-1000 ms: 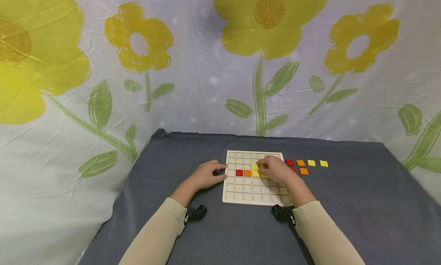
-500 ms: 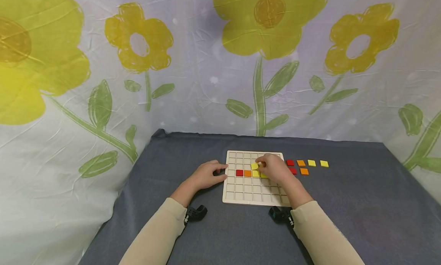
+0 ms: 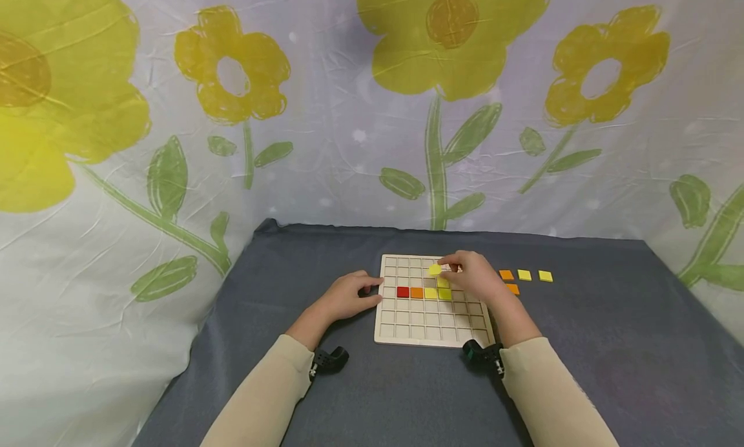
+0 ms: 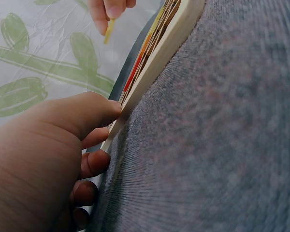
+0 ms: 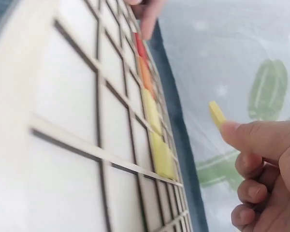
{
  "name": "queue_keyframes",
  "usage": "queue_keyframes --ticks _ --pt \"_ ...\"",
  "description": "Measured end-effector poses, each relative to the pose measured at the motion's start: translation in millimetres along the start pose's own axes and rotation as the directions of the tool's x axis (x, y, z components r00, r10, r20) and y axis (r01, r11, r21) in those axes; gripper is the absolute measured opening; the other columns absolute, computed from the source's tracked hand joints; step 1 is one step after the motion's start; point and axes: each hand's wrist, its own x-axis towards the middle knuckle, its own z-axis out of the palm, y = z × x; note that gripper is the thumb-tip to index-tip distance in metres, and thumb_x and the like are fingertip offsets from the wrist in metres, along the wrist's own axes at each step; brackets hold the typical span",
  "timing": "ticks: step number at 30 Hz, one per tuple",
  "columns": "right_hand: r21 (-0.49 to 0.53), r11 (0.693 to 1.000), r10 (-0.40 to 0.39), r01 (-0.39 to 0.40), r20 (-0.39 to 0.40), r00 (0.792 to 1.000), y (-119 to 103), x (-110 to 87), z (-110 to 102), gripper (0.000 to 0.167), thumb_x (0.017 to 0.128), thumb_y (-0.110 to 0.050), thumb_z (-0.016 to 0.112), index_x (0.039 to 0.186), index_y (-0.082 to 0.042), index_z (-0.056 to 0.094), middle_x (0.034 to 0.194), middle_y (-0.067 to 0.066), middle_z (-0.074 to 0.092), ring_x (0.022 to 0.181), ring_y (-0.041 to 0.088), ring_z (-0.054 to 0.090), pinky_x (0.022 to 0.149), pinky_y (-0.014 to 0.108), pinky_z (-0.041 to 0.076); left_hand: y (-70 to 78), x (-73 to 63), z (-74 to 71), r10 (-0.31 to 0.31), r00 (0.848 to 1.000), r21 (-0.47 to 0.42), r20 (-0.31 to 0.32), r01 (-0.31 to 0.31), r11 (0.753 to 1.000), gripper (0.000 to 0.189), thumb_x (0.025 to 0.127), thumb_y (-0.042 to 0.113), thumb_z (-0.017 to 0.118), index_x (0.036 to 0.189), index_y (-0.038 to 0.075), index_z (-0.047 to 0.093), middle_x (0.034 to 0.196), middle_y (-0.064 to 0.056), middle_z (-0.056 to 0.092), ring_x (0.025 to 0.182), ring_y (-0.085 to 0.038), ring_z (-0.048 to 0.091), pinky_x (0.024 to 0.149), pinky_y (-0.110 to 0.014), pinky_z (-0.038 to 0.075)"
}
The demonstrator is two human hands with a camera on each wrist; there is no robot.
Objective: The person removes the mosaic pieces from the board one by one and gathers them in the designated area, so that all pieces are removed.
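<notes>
A wooden grid board lies on the dark cloth. Across one row sit a red tile, an orange tile and two yellow tiles; another yellow tile lies one row farther back. My right hand pinches a yellow tile between thumb and fingers, raised above the board, as the right wrist view also shows. At the board's left edge, my left hand touches the rim with its thumb and fingertips, lightly bent and apart.
Right of the board lie orange tiles and two yellow tiles. The red tiles there are hidden behind my right hand. The dark cloth runs back to a flower-printed curtain.
My right hand has lifted the yellow tile off the board and moved it back and slightly right, uncovering the yellow tiles beneath. My left hand stays at the edge.
</notes>
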Motion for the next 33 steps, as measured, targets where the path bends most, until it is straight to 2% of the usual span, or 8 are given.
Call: queue_keyframes --ticks 7,13,15,18,22,26,29,33 --pt "0.071 0.997 -0.013 0.015 -0.031 0.999 2.5 -6.4 -17.9 0.031 0.100 -0.012 0.068 0.129 0.000 0.070 0.085 0.007 0.047 0.073 0.023 0.037 0.064 0.038 0.033 -0.4 0.2 0.4 -0.008 1.000 -0.002 0.002 0.008 1.000 0.048 0.099 0.034 0.071 0.143 0.017 0.064 0.086 0.005 0.049 0.070 -0.013 0.042 0.067 -0.031 0.036" --pt "0.117 0.992 0.048 -0.042 -0.045 0.998 7.0 -11.1 -32.2 0.035 0.101 -0.017 0.069 0.133 -0.003 0.069 0.092 0.010 0.052 0.077 0.024 0.043 0.067 0.038 0.038 -0.9 0.1 0.7 -0.005 1.000 -0.001 -0.001 0.005 1.000 0.048 0.099 0.034 0.071 0.143 0.017 0.064 0.086 0.005 0.050 0.071 -0.013 0.043 0.067 -0.031 0.036" --pt "0.130 0.990 0.067 -0.060 -0.050 0.996 7.6 -13.1 -36.8 0.036 0.101 -0.018 0.069 0.134 -0.003 0.068 0.099 0.010 0.057 0.083 0.022 0.047 0.071 0.038 0.041 -0.7 0.0 0.4 -0.003 1.000 -0.003 -0.002 0.003 1.000 0.047 0.099 0.034 0.071 0.143 0.016 0.064 0.086 0.005 0.050 0.071 -0.013 0.043 0.067 -0.031 0.036" --pt "0.163 0.983 0.088 -0.079 -0.047 0.995 8.8 -16.3 -43.6 0.038 0.101 -0.018 0.069 0.136 -0.003 0.066 0.105 0.014 0.058 0.080 0.023 0.048 0.070 0.038 0.043 -0.3 0.2 -0.1 -0.005 1.000 -0.002 -0.004 0.005 1.000 0.047 0.099 0.033 0.071 0.142 0.016 0.064 0.086 0.005 0.050 0.071 -0.013 0.043 0.067 -0.031 0.036" --pt "0.177 0.979 0.106 -0.096 -0.044 0.993 12.2 -20.1 -50.9 0.039 0.102 -0.018 0.068 0.138 -0.004 0.065 0.103 0.013 0.056 0.077 0.024 0.046 0.069 0.039 0.042 -0.6 0.6 0.3 -0.007 1.000 0.007 -0.006 0.007 1.000 0.047 0.098 0.033 0.072 0.142 0.016 0.065 0.086 0.005 0.050 0.071 -0.012 0.042 0.067 -0.031 0.036" --pt "0.178 0.977 0.130 -0.119 -0.050 0.990 15.4 -23.2 -57.4 0.041 0.101 -0.020 0.069 0.138 -0.004 0.065 0.102 0.010 0.055 0.085 0.025 0.047 0.071 0.039 0.042 -0.7 1.2 0.9 -0.006 1.000 0.008 -0.005 0.006 1.000 0.047 0.099 0.033 0.071 0.142 0.016 0.065 0.086 0.005 0.050 0.071 -0.012 0.043 0.067 -0.031 0.036" --pt "0.193 0.971 0.151 -0.139 -0.051 0.987 17.3 -26.1 -62.7 0.042 0.101 -0.021 0.070 0.139 -0.003 0.064 0.099 0.012 0.053 0.079 0.026 0.047 0.067 0.038 0.042 -0.7 1.2 1.0 -0.009 1.000 0.003 -0.003 0.009 1.000 0.047 0.099 0.033 0.071 0.143 0.017 0.064 0.086 0.005 0.050 0.071 -0.013 0.043 0.067 -0.031 0.036" --pt "0.184 0.970 0.172 -0.159 -0.055 0.984 22.8 -31.7 -70.6 0.045 0.101 -0.024 0.069 0.140 -0.004 0.063 0.115 0.017 0.059 0.090 0.029 0.054 0.075 0.042 0.047 -1.1 1.1 0.9 -0.009 1.000 -0.001 -0.004 0.009 1.000 0.048 0.098 0.033 0.072 0.142 0.017 0.065 0.086 0.005 0.050 0.071 -0.013 0.043 0.067 -0.031 0.036"
